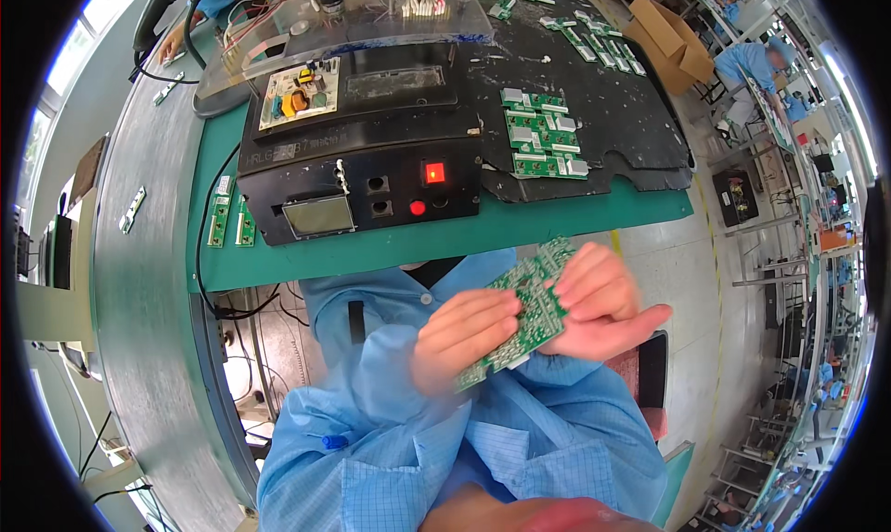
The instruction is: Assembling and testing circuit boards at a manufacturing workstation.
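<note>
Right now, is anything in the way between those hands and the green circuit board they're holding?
Nothing visible: the left hand and the right hand both meet the green circuit board directly. The board hides whatever is beneath it, so I can't tell about its underside.

Passage in front, clutter around

In front of the black rectangular box with a red button (399, 142), I could pass over the flat green mat (371, 251); past the mat's near edge, the left hand (466, 335), right hand (596, 300) and large green circuit board (536, 315) block me. Right of the box, rows of small green-and-white boards (534, 122) obstruct; beyond, the flat black slab (640, 128) gives room. Left, a thin black cable (198, 244) intrudes.
</note>
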